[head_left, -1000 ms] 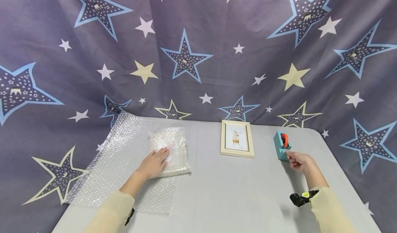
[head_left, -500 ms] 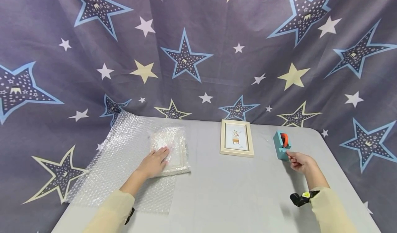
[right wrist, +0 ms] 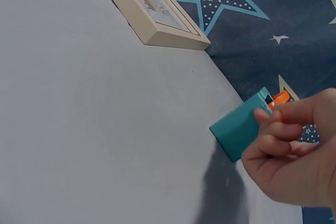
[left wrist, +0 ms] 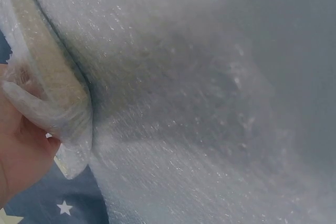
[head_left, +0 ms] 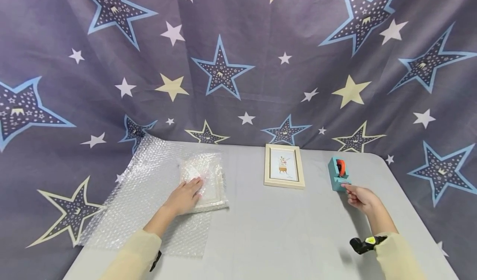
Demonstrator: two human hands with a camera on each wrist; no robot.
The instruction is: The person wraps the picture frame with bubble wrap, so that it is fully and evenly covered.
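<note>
Backdrop: one purple-grey hanging cloth printed with blue, cream and white stars. Surface: one pale grey tabletop. At left, one clear bubble-wrap sheet, spread, its far corner raised against the cloth. On the sheet's right part, one pale rectangular bundle in clear plastic wrapping, a frame-like edge showing through. Left hand: fingers extended and laid over the bundle; holding it steady, by its pose. Mid-table, toward the far edge, one cream rectangular picture frame, face up, with a potted-plant print; touched by neither hand. At right, one teal block-shaped tape dispenser bearing an orange-red round roll. Right hand: thumb and index finger pressed together in a pinch at the dispenser's near end, other fingers curled; presumably on the tape end, though no strip can be made out between them. Recent change: the right hand has dropped slightly toward the person, while dispenser, bundle, picture frame and left hand keep their places. Meaning, as judged: tape is being drawn or freed at the dispenser, with none visibly applied at the bundle.
</note>
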